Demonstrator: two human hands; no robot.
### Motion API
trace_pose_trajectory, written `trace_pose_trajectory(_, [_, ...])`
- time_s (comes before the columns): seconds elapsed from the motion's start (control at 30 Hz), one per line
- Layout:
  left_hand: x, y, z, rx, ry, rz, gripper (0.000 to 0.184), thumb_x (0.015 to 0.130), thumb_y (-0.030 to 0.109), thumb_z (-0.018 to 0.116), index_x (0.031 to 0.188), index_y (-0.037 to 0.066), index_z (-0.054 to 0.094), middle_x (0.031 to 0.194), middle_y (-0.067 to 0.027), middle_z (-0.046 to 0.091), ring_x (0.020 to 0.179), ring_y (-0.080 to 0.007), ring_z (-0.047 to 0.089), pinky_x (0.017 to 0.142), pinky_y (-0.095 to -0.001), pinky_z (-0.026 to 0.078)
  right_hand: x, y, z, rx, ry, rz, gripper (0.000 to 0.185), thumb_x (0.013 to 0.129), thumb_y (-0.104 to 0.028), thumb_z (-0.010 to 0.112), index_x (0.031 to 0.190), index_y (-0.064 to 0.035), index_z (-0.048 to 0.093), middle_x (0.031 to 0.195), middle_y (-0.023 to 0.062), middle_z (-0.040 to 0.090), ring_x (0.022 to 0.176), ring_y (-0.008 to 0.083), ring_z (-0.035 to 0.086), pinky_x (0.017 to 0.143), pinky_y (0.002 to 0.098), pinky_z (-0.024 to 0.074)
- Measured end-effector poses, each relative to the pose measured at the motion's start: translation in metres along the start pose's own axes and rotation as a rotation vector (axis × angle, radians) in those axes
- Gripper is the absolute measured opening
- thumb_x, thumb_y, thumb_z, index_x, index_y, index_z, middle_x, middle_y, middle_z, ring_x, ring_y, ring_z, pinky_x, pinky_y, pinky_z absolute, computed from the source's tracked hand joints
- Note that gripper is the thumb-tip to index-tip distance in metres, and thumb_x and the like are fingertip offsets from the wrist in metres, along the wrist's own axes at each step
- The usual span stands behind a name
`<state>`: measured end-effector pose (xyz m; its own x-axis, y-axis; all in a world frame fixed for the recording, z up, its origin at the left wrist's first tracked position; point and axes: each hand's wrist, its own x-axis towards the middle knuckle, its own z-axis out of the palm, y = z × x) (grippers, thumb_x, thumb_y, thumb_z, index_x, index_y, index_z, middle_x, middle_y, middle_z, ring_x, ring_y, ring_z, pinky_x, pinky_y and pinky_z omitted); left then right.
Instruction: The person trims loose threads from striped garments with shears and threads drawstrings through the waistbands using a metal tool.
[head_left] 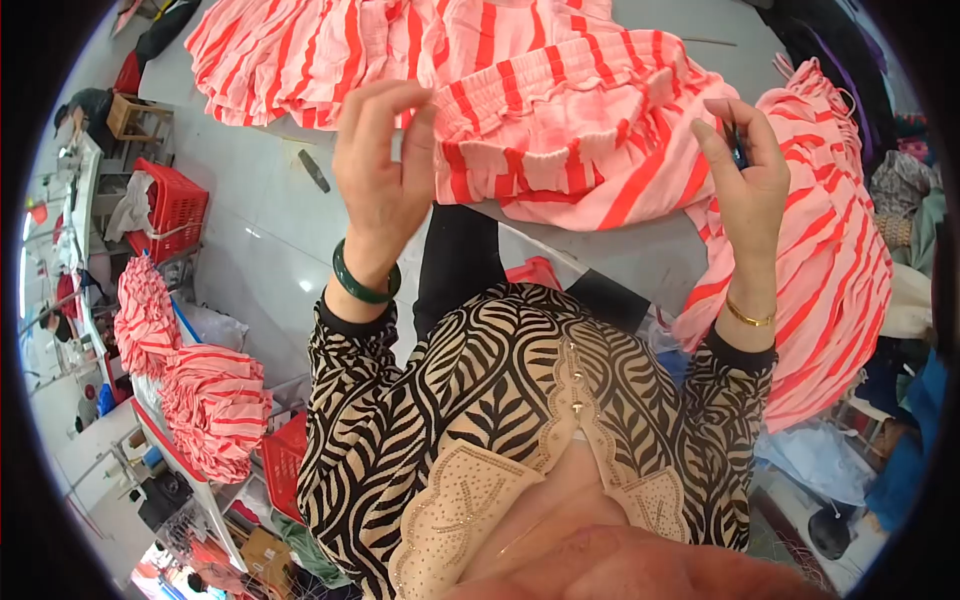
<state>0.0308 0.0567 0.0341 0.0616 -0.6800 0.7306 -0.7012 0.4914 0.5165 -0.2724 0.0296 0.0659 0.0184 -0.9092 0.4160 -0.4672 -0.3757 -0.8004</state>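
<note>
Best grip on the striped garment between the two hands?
I'd pinch the gathered waistband of the striped garment at its two ends, hands coming in from left and right. The band lies as an open loop with ruffled edges to pinch; the body cloth is loose and would likely bunch.

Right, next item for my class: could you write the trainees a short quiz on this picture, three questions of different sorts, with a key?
1. Fill in: the person wears a ____ bangle on the left wrist.
2. True or false: the garment between the hands is plain, with no stripes.
3. Multiple choice: what holds the small dark object? A) left hand; B) right hand; C) both hands.

Key: 1: green. 2: false. 3: B, the right hand.
</note>
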Motion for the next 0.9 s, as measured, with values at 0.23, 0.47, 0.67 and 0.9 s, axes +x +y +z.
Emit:
trace_pose_trajectory(0.23, [0.023,-0.002,0.012,0.193,-0.302,-0.025,0.029,0.081,0.008,0.071,0.106,0.002,0.06,0.106,-0.0145,0.062,0.094,-0.0323,0.061,0.08,-0.0383,0.049,0.024,-0.015,0.046,-0.217,-0.278,-0.312,0.02,0.086,-0.008,0.066,0.105,-0.0037,0.063,0.098,0.0078,0.066,0.084,0.0158,0.064,0.077,0.0275,0.0505])
trace_pose_trajectory(0.47, [-0.011,0.021,0.001,-0.052,-0.484,0.143,0.039,0.072,0.009,0.076,0.107,0.003,0.061,0.119,-0.0134,0.057,0.112,-0.0314,0.054,0.093,-0.0409,0.042,0.038,0.021,0.022,-0.147,-0.43,-0.167,0.031,0.084,-0.005,0.061,0.115,-0.0036,0.06,0.102,0.0094,0.067,0.092,0.0251,0.065,0.083,0.0302,0.0504])
trace_pose_trajectory(0.67, [-0.009,-0.024,0.021,0.122,-0.5,0.114,0.014,0.075,0.013,0.073,0.081,0.008,0.061,0.069,-0.0065,0.06,0.072,-0.0281,0.059,0.081,-0.0404,0.044,0.069,0.055,0.015,-0.563,-0.612,-0.27,0.026,0.083,-0.006,0.063,0.109,-0.0069,0.061,0.1,0.0089,0.067,0.089,0.0252,0.065,0.08,0.0323,0.0512])
trace_pose_trajectory(0.9, [0.053,-0.057,0.011,0.363,0.165,0.391,0.012,0.073,0.006,0.068,0.082,0.012,0.062,0.069,-0.0019,0.059,0.064,-0.0202,0.058,0.085,-0.0372,0.04,0.071,-0.008,-0.029,-0.734,0.063,-0.661,0.036,0.073,0.006,0.063,0.106,-0.0089,0.064,0.093,0.006,0.067,0.083,0.0243,0.066,0.071,0.0312,0.053])
